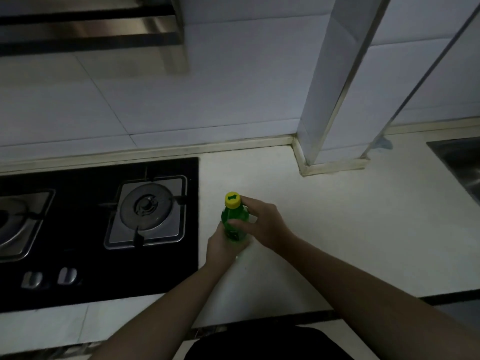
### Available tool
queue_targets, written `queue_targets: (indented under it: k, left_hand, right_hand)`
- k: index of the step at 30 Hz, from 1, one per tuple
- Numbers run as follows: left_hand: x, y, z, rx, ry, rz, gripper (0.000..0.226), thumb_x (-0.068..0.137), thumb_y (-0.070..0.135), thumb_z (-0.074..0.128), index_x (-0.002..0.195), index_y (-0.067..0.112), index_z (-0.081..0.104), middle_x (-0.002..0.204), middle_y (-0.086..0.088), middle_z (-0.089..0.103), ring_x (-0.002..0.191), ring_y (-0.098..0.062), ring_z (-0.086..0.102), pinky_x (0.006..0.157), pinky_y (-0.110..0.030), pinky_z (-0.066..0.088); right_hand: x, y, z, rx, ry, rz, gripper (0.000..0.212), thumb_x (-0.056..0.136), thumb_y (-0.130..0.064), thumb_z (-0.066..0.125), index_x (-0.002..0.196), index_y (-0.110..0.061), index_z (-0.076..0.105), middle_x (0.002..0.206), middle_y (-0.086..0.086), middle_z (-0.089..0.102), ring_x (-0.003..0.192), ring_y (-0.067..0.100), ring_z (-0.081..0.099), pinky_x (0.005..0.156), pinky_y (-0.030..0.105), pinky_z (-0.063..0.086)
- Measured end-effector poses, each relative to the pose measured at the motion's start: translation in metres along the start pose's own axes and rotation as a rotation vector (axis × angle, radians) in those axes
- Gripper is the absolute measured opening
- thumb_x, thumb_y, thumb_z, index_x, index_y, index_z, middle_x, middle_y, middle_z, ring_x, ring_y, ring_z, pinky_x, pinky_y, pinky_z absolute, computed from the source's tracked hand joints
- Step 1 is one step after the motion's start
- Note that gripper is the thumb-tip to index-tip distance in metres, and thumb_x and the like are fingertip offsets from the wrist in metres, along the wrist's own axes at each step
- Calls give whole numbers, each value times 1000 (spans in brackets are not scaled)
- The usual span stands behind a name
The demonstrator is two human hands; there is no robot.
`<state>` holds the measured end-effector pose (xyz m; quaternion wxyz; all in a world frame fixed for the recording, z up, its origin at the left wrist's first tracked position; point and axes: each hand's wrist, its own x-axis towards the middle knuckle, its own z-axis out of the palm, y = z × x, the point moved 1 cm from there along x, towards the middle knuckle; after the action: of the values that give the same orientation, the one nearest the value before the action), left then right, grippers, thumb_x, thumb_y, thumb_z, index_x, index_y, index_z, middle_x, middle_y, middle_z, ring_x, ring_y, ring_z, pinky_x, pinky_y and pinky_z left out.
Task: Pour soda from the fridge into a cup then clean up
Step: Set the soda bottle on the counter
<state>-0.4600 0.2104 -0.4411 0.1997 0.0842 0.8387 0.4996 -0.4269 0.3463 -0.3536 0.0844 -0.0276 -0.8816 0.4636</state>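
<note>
A green soda bottle [232, 220] with a yellow cap [233, 200] stands upright on the white counter [324, 229], just right of the stove. My left hand [222, 246] grips the bottle's lower body from the near side. My right hand [262, 223] reaches in from the right, its fingers curled round the neck just below the cap. The cap is on. No cup is in view.
A black gas stove [98, 229] with two burners and two knobs fills the left of the counter. A range hood [91, 29] hangs above it. A tiled column [335, 100] stands at the back right, and a steel sink's [462, 165] corner shows at the far right.
</note>
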Motion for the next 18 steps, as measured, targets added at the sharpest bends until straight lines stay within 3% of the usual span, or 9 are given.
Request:
queue_targets:
  k: [6,11,18]
  left_hand:
    - [-5,-7,9,-10,56,-25,52,68,27,88,113,21,63,95,16,67,87,6,61,67,-1,42]
    - [-1,-9,8,28,21,-21,59,68,18,87,120,13,60,95,9,66,87,-4,61,67,1,41]
    - [-1,-8,6,19,5,-27,62,69,6,85,124,7,56,102,3,64,96,-10,61,68,1,41]
  right_hand:
    - [-5,10,4,31,-11,-30,55,76,-31,79,125,-14,62,117,2,68,105,14,63,92,30,51]
    - [-9,17,3,59,-10,-4,58,77,-35,77,128,-14,59,121,0,65,107,11,60,90,16,44]
    - [-14,21,9,123,-4,-1,52,79,-27,77,126,-15,58,118,-4,63,105,3,55,90,14,44]
